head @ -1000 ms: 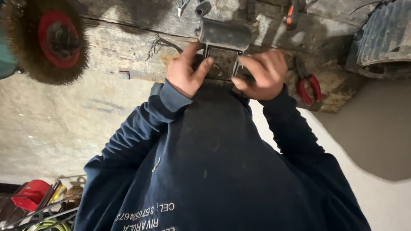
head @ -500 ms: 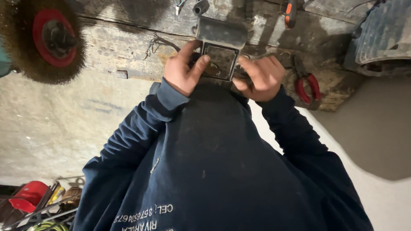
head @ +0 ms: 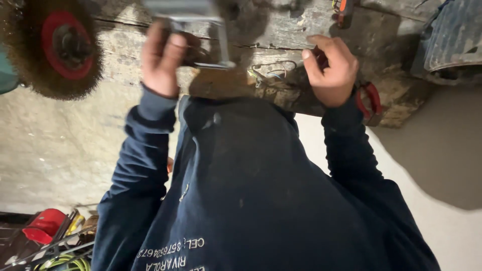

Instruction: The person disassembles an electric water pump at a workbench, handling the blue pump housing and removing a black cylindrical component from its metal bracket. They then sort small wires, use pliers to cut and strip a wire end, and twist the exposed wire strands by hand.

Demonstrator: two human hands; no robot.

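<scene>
The rough, weathered wooden tabletop (head: 281, 35) fills the top of the view, with the person's dark blue sweatshirt (head: 251, 190) below it. At the upper left hangs a round wire brush wheel with a red hub (head: 55, 45).

A second ago both hands sat close together on the grey metal bracket with a square frame, working at its lower edge. Now they have parted. The left hand (head: 161, 57) has carried the grey metal bracket (head: 201, 35) up and to the left, its grip closed around the frame's left side, thumb across the front. The bracket is blurred, so its detail is hard to read.

The right hand (head: 329, 68) has come away and hangs to the right with fingers curled; whether it holds some small part I cannot tell. Just beside its wrist lie red-handled pliers (head: 369, 100), and thin loose wires (head: 268, 73) rest between the hands.

The bracket now looks to be in one hand alone.
</scene>
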